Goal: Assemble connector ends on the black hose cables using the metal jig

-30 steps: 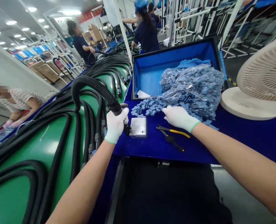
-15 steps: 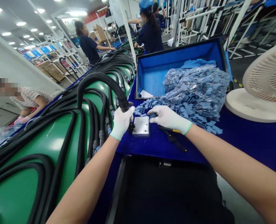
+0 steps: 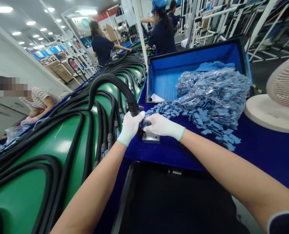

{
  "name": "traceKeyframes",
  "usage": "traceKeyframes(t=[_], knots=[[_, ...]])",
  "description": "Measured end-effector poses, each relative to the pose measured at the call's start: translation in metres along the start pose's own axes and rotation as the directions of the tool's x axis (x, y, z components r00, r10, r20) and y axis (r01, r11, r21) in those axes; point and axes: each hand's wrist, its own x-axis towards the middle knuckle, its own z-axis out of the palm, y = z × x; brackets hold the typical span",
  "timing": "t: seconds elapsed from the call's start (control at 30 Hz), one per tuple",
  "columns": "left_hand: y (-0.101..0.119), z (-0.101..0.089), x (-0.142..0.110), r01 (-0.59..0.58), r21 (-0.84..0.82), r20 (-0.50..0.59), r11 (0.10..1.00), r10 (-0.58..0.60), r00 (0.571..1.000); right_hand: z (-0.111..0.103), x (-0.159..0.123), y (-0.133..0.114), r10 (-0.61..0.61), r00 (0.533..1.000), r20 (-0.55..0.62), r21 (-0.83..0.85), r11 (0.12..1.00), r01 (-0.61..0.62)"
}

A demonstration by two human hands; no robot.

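Observation:
White-gloved, my left hand (image 3: 130, 127) is wrapped round the end fitting of a black corrugated hose (image 3: 121, 85), which arches up and away to the left. My right hand (image 3: 156, 124), gloved too, is closed at the fingertips on a small blue plastic piece (image 3: 145, 124). It presses this piece close against the dark fitting beside my left fingers; the exact contact is hidden. Below both hands sits a metal block (image 3: 151, 139), partly covered by my right hand. Loose blue plastic pieces (image 3: 200, 118) lie just beyond the right hand.
A blue crate (image 3: 162, 79) and a clear bag of blue pieces (image 3: 215, 92) stand behind. Black hoses lie on a green surface (image 3: 68, 143) at left. A fan (image 3: 268, 110) is at far right. Several co-workers are around the line, one person (image 3: 40, 99) at left.
My right hand has moved left with the small blue plastic piece, from beside the metal block to the hose end in my left hand. The view has shifted slightly.

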Motion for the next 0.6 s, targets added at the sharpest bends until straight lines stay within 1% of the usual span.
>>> traceKeyframes(t=[0.1,0.17,0.23,0.33,0.4,0.47,0.53,0.57,0.6], knots=[[0.002,0.0,0.0,0.001,-0.01,0.001,1.0,-0.001,1.0,-0.001,0.005,0.002,0.048,0.995,0.09,0.005,0.999,-0.049],[0.003,0.001,0.0,-0.001,-0.02,0.009,1.0,0.001,1.0,-0.001,0.01,0.006,0.061,0.99,0.123,-0.017,0.998,-0.059],[0.003,0.001,0.0,0.0,-0.04,0.018,0.999,0.0,1.0,-0.001,0.015,0.012,0.038,0.993,0.112,-0.026,0.999,-0.036],[0.003,0.002,0.0,-0.001,-0.077,0.035,0.997,0.004,0.999,0.002,0.022,0.022,0.012,0.995,0.099,0.077,0.997,-0.02],[0.003,0.003,0.0,-0.004,-0.102,0.064,0.995,0.01,0.998,0.003,0.026,0.026,0.047,0.993,0.104,0.131,0.99,-0.061],[0.006,0.002,-0.002,-0.002,-0.135,0.095,0.991,0.015,0.995,0.004,0.026,0.028,0.102,0.989,0.104,0.117,0.987,-0.114],[0.008,-0.006,-0.008,0.002,-0.181,0.119,0.984,0.02,0.993,0.004,0.024,0.027,0.117,0.988,0.096,0.092,0.988,-0.126],[0.009,-0.015,-0.013,0.012,-0.222,0.119,0.975,0.015,0.993,0.004,0.022,0.026,0.101,0.991,0.09,0.085,0.99,-0.109],[0.009,-0.028,-0.021,0.026,-0.273,0.105,0.962,0.002,0.995,0.003,0.02,0.025,0.078,0.993,0.083,0.08,0.993,-0.085]])
